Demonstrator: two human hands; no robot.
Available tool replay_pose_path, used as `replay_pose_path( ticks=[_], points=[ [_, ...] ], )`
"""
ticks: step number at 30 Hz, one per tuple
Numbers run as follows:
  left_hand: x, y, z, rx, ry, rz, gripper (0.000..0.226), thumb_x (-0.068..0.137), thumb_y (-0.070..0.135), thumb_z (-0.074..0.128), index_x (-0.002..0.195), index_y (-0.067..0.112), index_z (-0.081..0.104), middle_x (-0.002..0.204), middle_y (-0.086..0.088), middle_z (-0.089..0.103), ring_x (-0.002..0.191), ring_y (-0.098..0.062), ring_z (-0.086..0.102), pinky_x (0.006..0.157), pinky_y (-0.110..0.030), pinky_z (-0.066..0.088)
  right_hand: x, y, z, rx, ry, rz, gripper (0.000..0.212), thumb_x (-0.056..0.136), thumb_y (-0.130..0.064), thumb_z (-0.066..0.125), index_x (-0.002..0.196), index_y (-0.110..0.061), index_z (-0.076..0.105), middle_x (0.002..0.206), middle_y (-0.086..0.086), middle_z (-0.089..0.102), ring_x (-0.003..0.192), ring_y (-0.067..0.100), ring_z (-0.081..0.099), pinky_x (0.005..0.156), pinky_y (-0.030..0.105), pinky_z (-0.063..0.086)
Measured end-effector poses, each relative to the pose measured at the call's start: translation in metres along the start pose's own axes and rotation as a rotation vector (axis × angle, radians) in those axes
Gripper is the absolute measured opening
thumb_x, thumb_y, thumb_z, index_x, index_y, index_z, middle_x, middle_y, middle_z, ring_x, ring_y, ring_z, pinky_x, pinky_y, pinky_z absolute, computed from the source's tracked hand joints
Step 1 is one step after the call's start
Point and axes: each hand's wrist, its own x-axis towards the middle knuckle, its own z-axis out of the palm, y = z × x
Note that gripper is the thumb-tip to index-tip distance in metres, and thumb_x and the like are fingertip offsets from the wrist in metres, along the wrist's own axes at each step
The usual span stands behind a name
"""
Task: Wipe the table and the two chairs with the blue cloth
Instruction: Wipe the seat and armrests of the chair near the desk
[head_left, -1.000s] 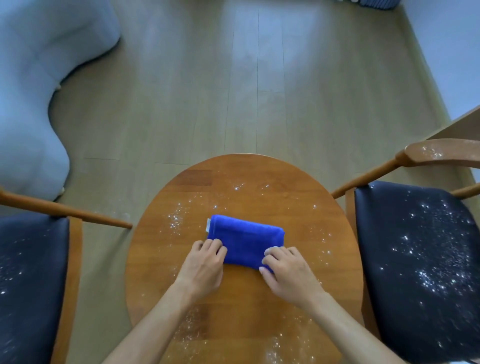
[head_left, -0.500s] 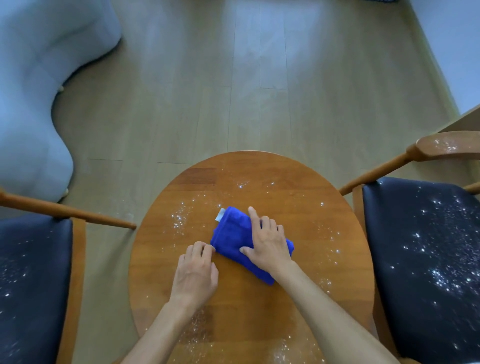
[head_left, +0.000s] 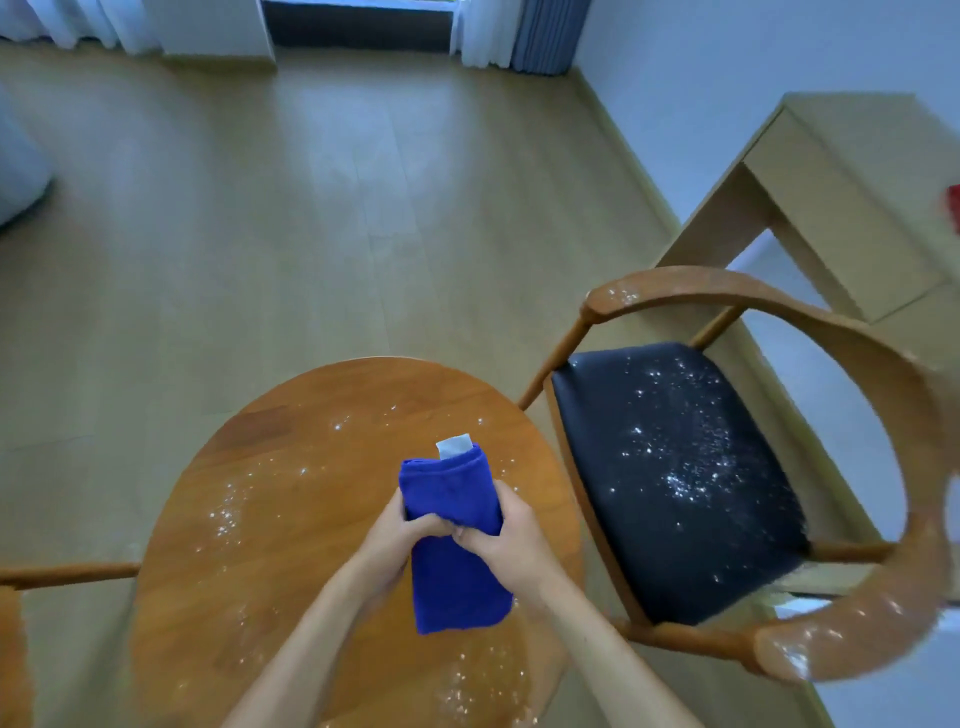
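Lifted off the table (head_left: 291, 519) since the earlier frame, the cloth (head_left: 452, 525) was gripped above it by both hands, left (head_left: 395, 535) and right (head_left: 511, 540) clamped together round its middle, so crumbs could be scattered floorward if it were swept carelessly.

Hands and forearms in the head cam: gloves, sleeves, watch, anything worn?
Nothing worn that shows. The left hand and right hand are bare, no gloves. No rings are visible, though the frame is soft. Both forearms are bare from the wrists to the bottom edge of the frame: no sleeves, watch, bands or markers in view. Anything above the forearms is out of frame.
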Motion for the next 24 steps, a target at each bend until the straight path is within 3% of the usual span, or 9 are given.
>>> replay_pose_path(
  ticks=[5, 9, 13, 15, 17, 21, 24],
  points=[
    [0.012, 0.024, 0.098, -0.100, -0.226, -0.032, 0.059, 0.065, 0.016, 0.071, 0.120, 0.003, 0.053, 0.117, -0.020, 0.064, 0.103, -0.032, 0.062, 0.090, -0.044, 0.050, -0.051, -0.018, -0.108, 0.084, 0.077, -0.028, 0.036, 0.076, -0.032, 0.072, 0.110, -0.023, 0.063, 0.111, 0.000, 0.062, 0.102, 0.016, 0.064, 0.089, 0.039, 0.055],
    [0.028, 0.017, 0.186, -0.166, -0.334, -0.059, 0.060, 0.070, 0.019, 0.072, 0.126, 0.009, 0.051, 0.124, -0.017, 0.061, 0.112, -0.034, 0.059, 0.097, -0.047, 0.047, -0.083, -0.004, -0.197, 0.098, 0.124, -0.060, 0.026, 0.086, -0.018, 0.070, 0.111, -0.018, 0.064, 0.105, 0.002, 0.069, 0.096, 0.017, 0.067, 0.078, 0.030, 0.055],
    [0.055, -0.006, 0.277, -0.129, -0.183, -0.052, 0.074, 0.062, 0.021, 0.081, 0.127, 0.011, 0.050, 0.120, -0.012, 0.065, 0.110, -0.030, 0.062, 0.095, -0.044, 0.050, -0.093, 0.027, -0.279, -0.030, 0.349, -0.074, 0.041, 0.085, -0.022, 0.071, 0.117, -0.035, 0.048, 0.099, -0.008, 0.066, 0.090, 0.006, 0.063, 0.075, 0.022, 0.052],
    [0.070, -0.022, 0.323, -0.163, -0.071, -0.065, 0.061, 0.069, 0.012, 0.078, 0.124, 0.011, 0.052, 0.115, -0.010, 0.068, 0.105, -0.029, 0.065, 0.087, -0.042, 0.054, -0.094, 0.047, -0.316, -0.140, 0.394, -0.102, 0.041, 0.089, -0.026, 0.066, 0.117, -0.039, 0.040, 0.103, -0.012, 0.061, 0.089, -0.001, 0.060, 0.070, 0.014, 0.047],
    [0.080, -0.032, 0.364, -0.196, 0.045, -0.067, 0.045, 0.078, 0.002, 0.070, 0.118, 0.013, 0.054, 0.110, -0.011, 0.069, 0.099, -0.030, 0.067, 0.080, -0.042, 0.056, -0.097, 0.070, -0.344, -0.277, 0.405, -0.130, 0.043, 0.090, -0.031, 0.062, 0.125, -0.038, 0.038, 0.122, -0.016, 0.052, 0.104, -0.004, 0.053, 0.077, 0.010, 0.043],
    [0.091, -0.039, 0.413, -0.155, 0.189, -0.055, 0.038, 0.079, 0.001, 0.069, 0.109, 0.020, 0.055, 0.107, -0.009, 0.069, 0.093, -0.029, 0.069, 0.080, -0.055, 0.055, -0.096, 0.104, -0.377, -0.529, 0.238, -0.125, 0.078, 0.083, -0.048, 0.062, 0.146, -0.039, 0.017, 0.150, -0.010, 0.015, 0.134, 0.009, 0.028, 0.106, 0.028, 0.037],
    [0.105, -0.041, 0.418, -0.109, 0.220, -0.043, 0.037, 0.080, 0.002, 0.066, 0.109, 0.021, 0.053, 0.106, -0.008, 0.070, 0.093, -0.028, 0.070, 0.078, -0.053, 0.056, -0.083, 0.105, -0.385, -0.613, 0.158, -0.086, 0.083, 0.081, -0.055, 0.059, 0.146, -0.048, 0.008, 0.156, -0.007, 0.001, 0.140, 0.016, 0.018, 0.112, 0.036, 0.032]
  ],
)
